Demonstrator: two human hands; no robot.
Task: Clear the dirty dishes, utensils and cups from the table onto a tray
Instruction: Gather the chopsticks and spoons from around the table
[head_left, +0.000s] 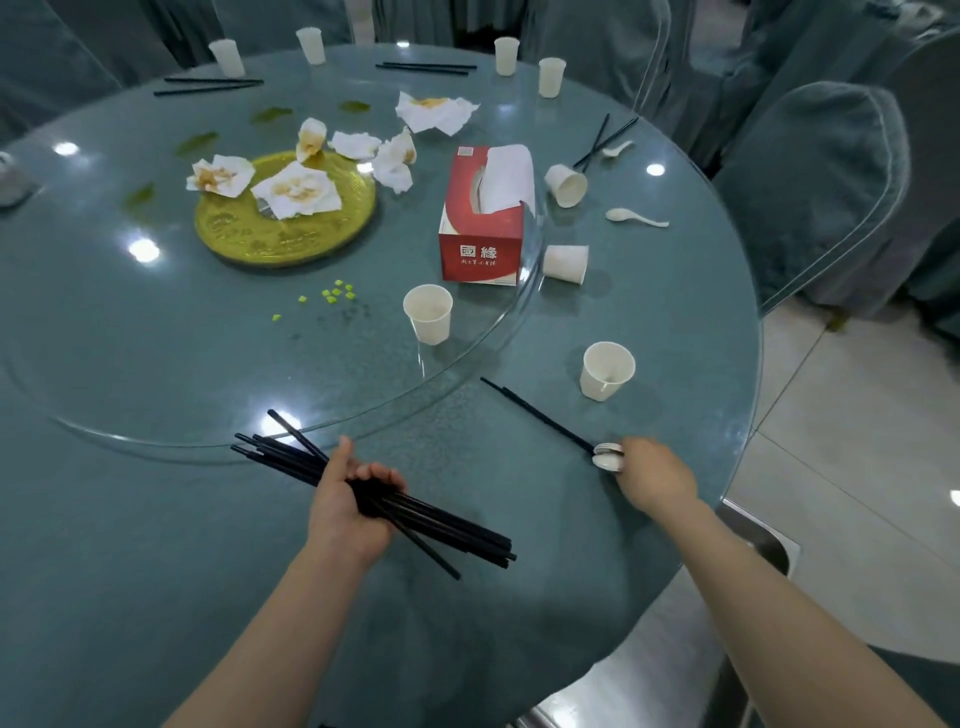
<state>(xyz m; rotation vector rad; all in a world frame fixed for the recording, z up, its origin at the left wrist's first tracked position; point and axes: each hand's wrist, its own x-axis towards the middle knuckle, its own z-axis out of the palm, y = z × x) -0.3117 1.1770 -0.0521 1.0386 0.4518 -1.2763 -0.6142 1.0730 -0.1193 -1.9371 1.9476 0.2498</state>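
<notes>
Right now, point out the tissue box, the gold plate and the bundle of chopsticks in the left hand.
tissue box (480, 254): head view, on its red front face.
gold plate (291, 236): head view, on its bare near rim.
bundle of chopsticks (452, 525): head view, on the sticks right of the left hand (348, 501).

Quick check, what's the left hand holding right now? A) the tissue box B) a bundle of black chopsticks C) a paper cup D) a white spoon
B: the left hand has its fingers curled round a bundle of black chopsticks, above the table.
</notes>
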